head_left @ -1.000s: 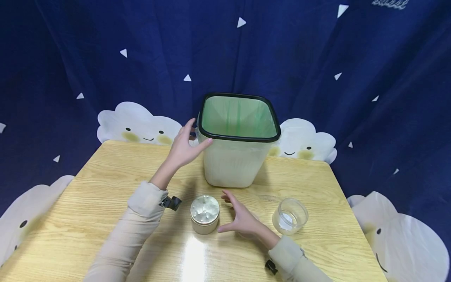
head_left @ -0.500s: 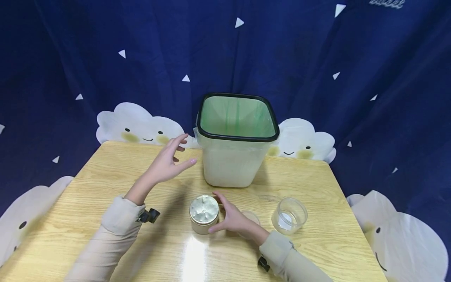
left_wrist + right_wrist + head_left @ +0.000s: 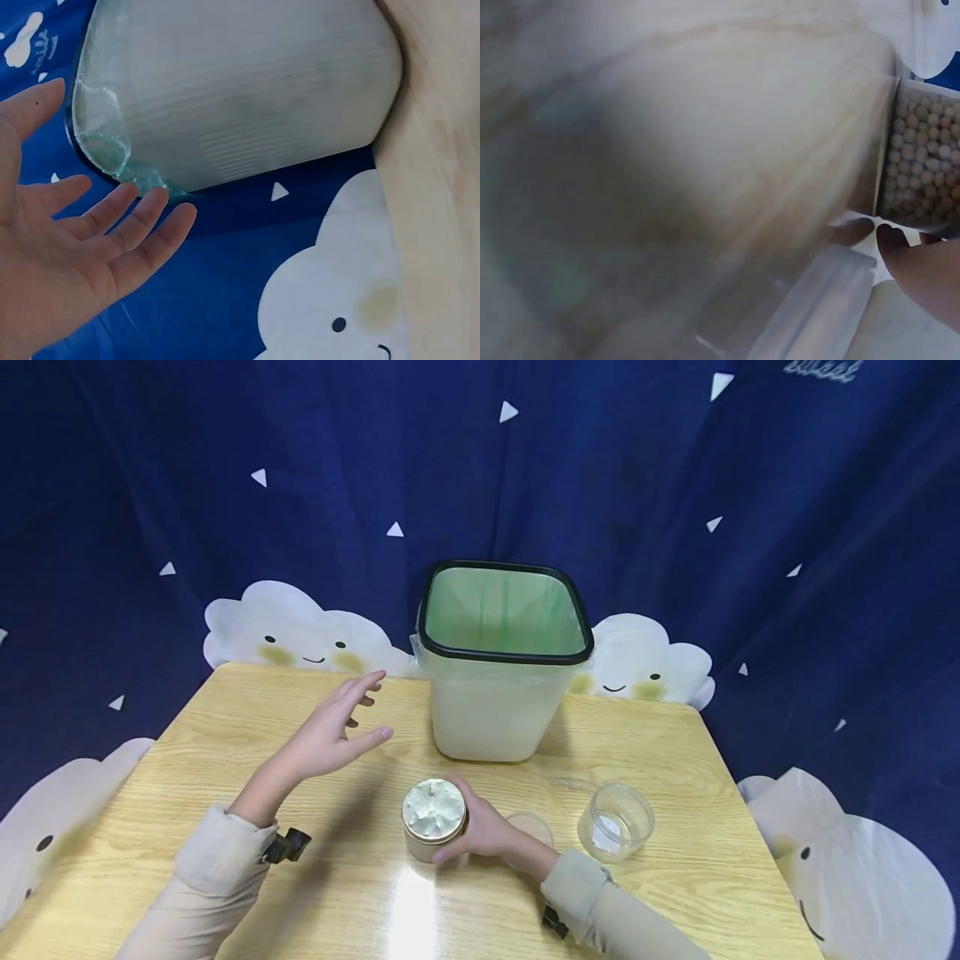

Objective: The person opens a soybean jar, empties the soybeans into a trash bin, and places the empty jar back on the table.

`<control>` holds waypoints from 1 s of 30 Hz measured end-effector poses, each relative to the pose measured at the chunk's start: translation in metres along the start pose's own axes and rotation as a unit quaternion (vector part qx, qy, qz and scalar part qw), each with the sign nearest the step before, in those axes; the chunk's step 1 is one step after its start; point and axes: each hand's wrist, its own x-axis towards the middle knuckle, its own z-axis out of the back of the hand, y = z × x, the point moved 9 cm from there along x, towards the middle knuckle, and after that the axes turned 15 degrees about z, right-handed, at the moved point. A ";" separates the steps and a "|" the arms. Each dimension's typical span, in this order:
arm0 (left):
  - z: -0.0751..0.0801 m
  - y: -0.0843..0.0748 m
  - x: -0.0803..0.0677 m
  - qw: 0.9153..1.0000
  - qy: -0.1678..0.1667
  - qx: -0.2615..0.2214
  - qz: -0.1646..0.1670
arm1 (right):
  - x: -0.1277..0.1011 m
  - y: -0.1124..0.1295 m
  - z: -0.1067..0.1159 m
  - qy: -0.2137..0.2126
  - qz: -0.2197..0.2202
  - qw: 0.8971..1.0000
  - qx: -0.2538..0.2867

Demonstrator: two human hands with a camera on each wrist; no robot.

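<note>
Behind everything hangs a navy curtain (image 3: 480,460) patterned with white triangles and smiling clouds, and in front of it stands a light wood-grain table (image 3: 652,739). Toward the back edge is a pale square bin (image 3: 491,714) with a black rim and a greenish interior. The left hand (image 3: 330,735), fingers apart and holding nothing, is raised to the bin's left. The right hand (image 3: 480,827) grips the right side of a silver-topped jar (image 3: 433,810), which stands upright on the table in front of the bin; the thumb lies across its near side. Well to the right sits a clear plastic tub (image 3: 637,835) with something white at its bottom. Between tub and jar lies a clear round lid (image 3: 534,823).

The curtain reads "sweet" at the top right; other lettering in the left wrist view is too faint to make out.

The right forearm partly covers the lid — only its far portion shows. Blur fills most of the right wrist view, yet small beige balls (image 3: 922,161) show through the jar's side, cut off by the frame.
</note>
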 end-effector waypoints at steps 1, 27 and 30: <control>-0.002 0.002 -0.002 1.000 0.002 0.000 -0.001 | 0.000 0.000 0.000 -0.002 0.000 1.000 -0.001; -0.027 0.022 -0.019 1.000 0.016 -0.014 -0.014 | -0.007 0.020 0.011 -0.061 0.035 0.994 0.086; -0.030 0.020 -0.019 1.000 0.021 -0.013 -0.016 | -0.008 0.025 0.015 -0.071 0.027 0.993 0.087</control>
